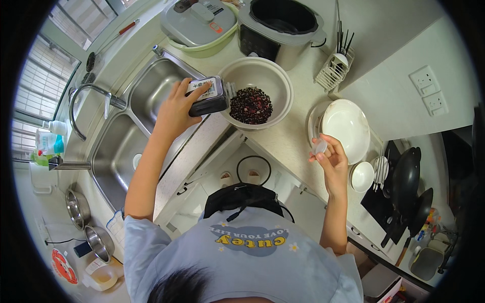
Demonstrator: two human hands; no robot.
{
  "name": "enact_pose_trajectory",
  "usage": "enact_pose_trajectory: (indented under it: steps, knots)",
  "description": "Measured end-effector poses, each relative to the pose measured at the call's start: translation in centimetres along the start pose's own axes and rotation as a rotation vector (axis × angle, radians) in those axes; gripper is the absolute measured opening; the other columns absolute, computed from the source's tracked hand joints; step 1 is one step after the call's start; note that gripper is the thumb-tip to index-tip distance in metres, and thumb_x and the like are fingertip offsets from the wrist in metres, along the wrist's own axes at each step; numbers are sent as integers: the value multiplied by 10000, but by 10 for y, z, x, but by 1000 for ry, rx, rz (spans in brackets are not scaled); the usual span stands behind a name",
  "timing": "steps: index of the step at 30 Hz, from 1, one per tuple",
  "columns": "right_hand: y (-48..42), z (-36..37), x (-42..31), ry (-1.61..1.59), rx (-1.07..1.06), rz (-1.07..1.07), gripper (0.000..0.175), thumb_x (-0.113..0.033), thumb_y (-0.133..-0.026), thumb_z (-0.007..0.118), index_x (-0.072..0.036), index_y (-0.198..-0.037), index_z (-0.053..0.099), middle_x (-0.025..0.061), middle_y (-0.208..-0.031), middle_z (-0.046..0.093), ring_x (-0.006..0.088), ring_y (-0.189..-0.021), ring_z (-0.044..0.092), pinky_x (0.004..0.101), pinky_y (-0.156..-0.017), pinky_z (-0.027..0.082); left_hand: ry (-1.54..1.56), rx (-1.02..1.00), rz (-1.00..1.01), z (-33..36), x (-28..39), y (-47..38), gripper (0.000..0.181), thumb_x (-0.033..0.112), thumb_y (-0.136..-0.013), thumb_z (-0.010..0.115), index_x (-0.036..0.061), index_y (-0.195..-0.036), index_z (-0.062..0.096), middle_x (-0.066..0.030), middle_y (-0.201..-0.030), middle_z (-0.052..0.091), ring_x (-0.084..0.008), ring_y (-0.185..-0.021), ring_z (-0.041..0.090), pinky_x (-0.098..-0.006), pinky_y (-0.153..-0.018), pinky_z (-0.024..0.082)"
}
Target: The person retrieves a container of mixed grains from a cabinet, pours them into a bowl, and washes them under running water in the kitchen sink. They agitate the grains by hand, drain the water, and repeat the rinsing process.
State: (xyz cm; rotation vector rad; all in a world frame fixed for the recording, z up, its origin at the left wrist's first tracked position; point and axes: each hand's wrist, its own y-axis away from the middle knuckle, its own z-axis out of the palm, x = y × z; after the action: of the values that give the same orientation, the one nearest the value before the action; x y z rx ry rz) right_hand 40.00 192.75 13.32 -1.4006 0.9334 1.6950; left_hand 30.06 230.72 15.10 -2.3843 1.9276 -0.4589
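Note:
My left hand (176, 108) grips a clear plastic jar (209, 107) filled with dark contents; its label bears writing. The jar lies tilted on its side, its mouth over the left rim of a pale round pot (285, 85). Inside the pot is a heap of mixed grains and beans (251, 107), mostly black with white and reddish pieces. Between the fingertips of my right hand (334, 163) is a small translucent cap (320, 146), held above the counter in front of a stack of white plates (346, 125).
A double steel sink (113, 151) with a curved faucet (87, 86) lies to the left. Behind the pot stand an open multicooker (261, 41) and its grey lid (201, 22) in a green basin. A utensil rack (333, 70), small bowls (362, 177) and black pans (405, 181) are to the right.

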Motion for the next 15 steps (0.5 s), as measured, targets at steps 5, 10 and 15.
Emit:
enact_pose_trajectory:
  steps: [5,10,15]
  knots:
    - [-8,3,-1,-2,-8,-5,434,-24,-864,679,-22,-1274,538,140,-1172,622,135,-909,616,299,-765,557,-80,-32,0,0,1,-11,928,68,-535,822,368,-1359,519,-126,-1362,496,-321,-1237,492,-414,-903,532]
    - [-14,0,0,-18,-13,-11,434,-29,-862,685,-21,-1271,539,137,-1173,623,137,-907,615,303,-762,557,-130,-44,14,1,1,-15,917,51,-532,813,358,-1348,530,-128,-1364,495,-326,-1237,490,-416,-904,532]
    - [-17,-2,1,-22,1,7,428,-25,-865,679,-20,-1269,539,139,-1175,623,139,-907,615,305,-761,556,-108,-19,16,3,-1,-18,908,39,-528,806,334,-1343,536,-134,-1355,499,-331,-1227,492,-418,-920,521]
